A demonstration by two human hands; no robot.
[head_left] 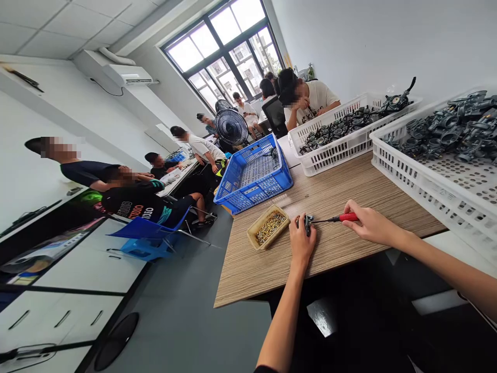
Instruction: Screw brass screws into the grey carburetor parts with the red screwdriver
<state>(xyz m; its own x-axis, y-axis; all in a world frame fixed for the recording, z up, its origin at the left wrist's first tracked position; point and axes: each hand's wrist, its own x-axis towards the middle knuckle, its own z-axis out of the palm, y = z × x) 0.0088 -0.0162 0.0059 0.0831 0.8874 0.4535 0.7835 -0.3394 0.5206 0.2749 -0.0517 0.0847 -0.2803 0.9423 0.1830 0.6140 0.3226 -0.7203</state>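
My left hand (302,242) is closed around a small dark metal part (308,224) on the wooden tabletop, and the fingers hide much of it. In my right hand (367,223) is a screwdriver with a red handle (348,217). Its dark shaft (324,221) points left, and the tip reaches the metal part; whether it sits in a screw is too small to tell. Just left of my left hand stands a tan tray (251,239) holding many small brass-coloured screws (271,228).
A blue crate (254,196) stands beyond the screw tray. Two white crates, one further back (330,158) and one at right (423,178), hold dark metal parts. The wooden table (240,282) ends at left and front. A person (314,98) sits across; others are further off.
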